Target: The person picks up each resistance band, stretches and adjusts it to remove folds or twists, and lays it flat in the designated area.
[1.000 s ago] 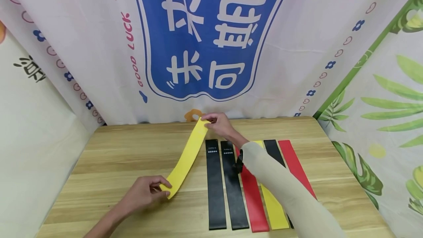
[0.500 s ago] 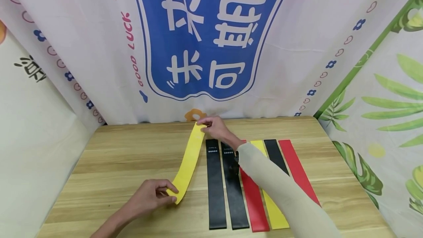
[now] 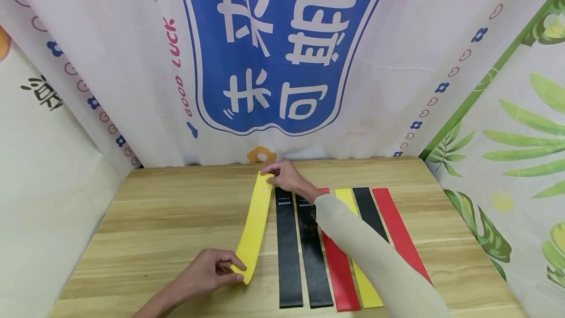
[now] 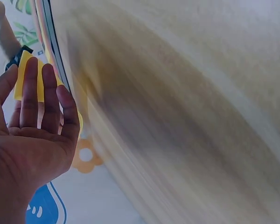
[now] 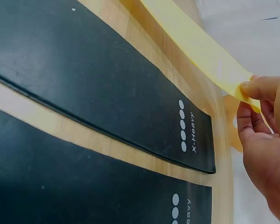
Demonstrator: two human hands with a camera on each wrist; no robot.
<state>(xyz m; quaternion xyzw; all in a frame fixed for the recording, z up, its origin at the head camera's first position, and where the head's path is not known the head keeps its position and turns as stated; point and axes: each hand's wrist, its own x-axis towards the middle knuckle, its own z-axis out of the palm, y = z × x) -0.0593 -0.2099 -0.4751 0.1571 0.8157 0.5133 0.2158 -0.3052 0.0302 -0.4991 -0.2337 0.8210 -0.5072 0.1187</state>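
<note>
A yellow resistance band (image 3: 253, 227) is held by both hands, lengthwise just left of a row of bands, its middle sagging slightly. My left hand (image 3: 207, 274) pinches its near end between thumb and fingers. At the far end, my right hand (image 3: 286, 176) pinches it; in the right wrist view, the thumb of the right hand (image 5: 268, 126) presses the yellow band (image 5: 200, 46) against the fingers. Closest in the row lies a black band (image 3: 289, 254) printed "X-Heavy" in the right wrist view. Beside it is another black band (image 3: 314, 259).
Farther right on the wooden table (image 3: 167, 210) lie a red band (image 3: 343, 274), a yellow band (image 3: 345, 199), a black band (image 3: 370, 210) and a red band (image 3: 399, 227), partly hidden by the right sleeve (image 3: 371, 254). A printed curtain (image 3: 397, 63) hangs behind the table.
Both hands have brought the yellow band nearer the person and turned it more parallel to the row. Its near end has moved right, its far end slightly left.
</note>
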